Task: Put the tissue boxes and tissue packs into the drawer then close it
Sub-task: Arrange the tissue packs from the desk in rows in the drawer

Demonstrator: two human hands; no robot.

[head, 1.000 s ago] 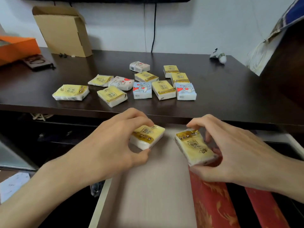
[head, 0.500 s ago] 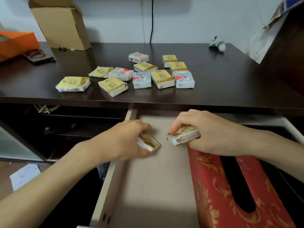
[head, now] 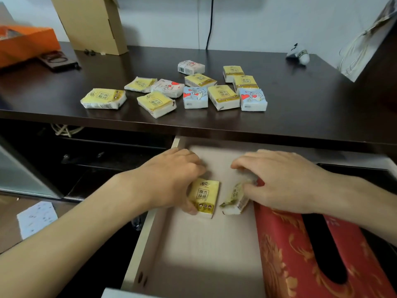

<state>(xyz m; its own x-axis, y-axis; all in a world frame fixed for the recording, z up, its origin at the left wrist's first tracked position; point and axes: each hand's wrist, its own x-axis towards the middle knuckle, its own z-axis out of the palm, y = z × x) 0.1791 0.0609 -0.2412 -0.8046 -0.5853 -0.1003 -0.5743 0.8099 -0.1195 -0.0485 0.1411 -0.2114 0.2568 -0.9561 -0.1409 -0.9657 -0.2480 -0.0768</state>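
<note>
1. The open drawer (head: 193,254) is the landmark: a red tissue box (head: 300,254) already lies at its right side.
2. The left hand (head: 169,181) is clamped on a yellow pack (head: 204,195) at the drawer's back; the right hand (head: 277,181) grips a tilted pack (head: 234,198) just beside it.
3. Eleven tissue packs (head: 223,96) wait on the dark bench (head: 300,108) above the drawer, so most of the job remains.
4. A cardboard box (head: 92,22) stands against the white wall behind.

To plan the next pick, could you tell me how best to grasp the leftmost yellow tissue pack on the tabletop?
Grip the leftmost yellow pack across its short sides, coming from above. It lies flat, label up, apart from the other packs, so fingers likely fit on either side; the soft wrapper suits a light pinch.
</note>
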